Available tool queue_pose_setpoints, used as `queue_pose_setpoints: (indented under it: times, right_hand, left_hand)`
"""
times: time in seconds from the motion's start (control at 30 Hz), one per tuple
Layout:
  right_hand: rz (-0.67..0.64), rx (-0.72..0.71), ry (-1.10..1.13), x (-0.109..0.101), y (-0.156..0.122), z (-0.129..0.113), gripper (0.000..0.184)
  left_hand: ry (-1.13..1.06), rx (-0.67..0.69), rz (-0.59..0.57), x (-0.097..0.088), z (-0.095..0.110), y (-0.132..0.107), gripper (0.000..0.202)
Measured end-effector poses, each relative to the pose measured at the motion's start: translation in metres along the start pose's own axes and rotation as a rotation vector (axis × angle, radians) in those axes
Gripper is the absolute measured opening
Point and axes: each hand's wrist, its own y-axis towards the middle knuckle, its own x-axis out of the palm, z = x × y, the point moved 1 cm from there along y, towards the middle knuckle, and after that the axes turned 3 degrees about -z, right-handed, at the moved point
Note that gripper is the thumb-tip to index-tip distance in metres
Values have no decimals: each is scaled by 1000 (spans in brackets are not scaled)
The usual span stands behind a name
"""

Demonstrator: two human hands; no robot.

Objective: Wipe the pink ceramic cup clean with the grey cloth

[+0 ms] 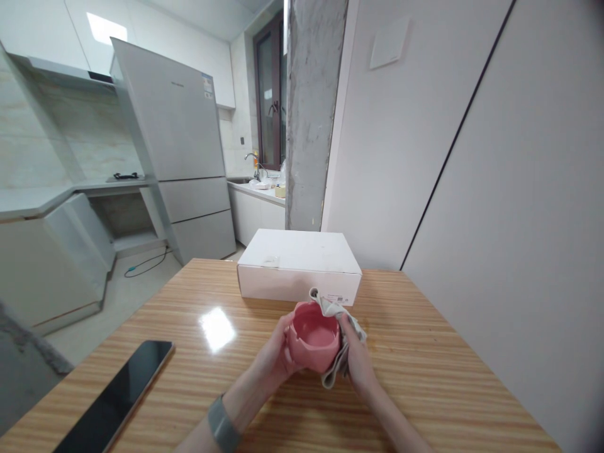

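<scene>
- One dark phone (116, 397) lies well left of the grip.
- Left hand (276, 358) cups one pink bowl (314, 343) above the tabletop (425, 377).
- Right hand (356, 358) presses one grey cloth (337, 343) against it.
- One white box (297, 264) beyond; label unreadable.

The table (415, 377) looks like striped wood under a glossy varnish, bright enough to throw back a ceiling light as a white patch. The pink cup (314, 343) seems ceramic or hard plastic, smooth with a soft satin sheen, its sides ridged. The cloth (340, 343) pressed to it is a pale grey woven fabric, matt and limp. The white box (297, 264) looks like matt cardboard. The phone (117, 396) shows a glossy black glass face. The band (223, 425) on the left wrist looks like matt grey rubber or fabric. The fridge (174, 151) has a smooth, brushed grey metal look, and the pillar (314, 113) is rough bare concrete
</scene>
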Motion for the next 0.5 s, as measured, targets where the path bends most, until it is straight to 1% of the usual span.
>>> queue_pose_setpoints:
  times: [0.07, 0.13, 0.2, 0.3, 0.4, 0.5]
  right_hand:
    - [1, -29, -7, -2, 1, 0, 33]
    - [-33, -45, 13, -4, 2, -1, 32]
    - [-84, -20, 63, -5, 3, -3, 29]
    - [-168, 120, 162, -3, 2, -9, 26]
    - [-218, 263, 205, 0, -1, -14, 27]
    - [-252, 309, 189, 0, -2, -12, 31]
  left_hand:
    - [-13, 15, -59, -1, -1, -2, 42]
    - [36, -33, -58, -3, -1, -5, 41]
    - [112, -105, -41, -6, -1, -7, 40]
    - [159, -179, -64, -6, 1, -9, 47]
    - [158, -239, -63, -4, 1, -9, 54]
    - [153, -221, -20, -3, 0, -6, 51]
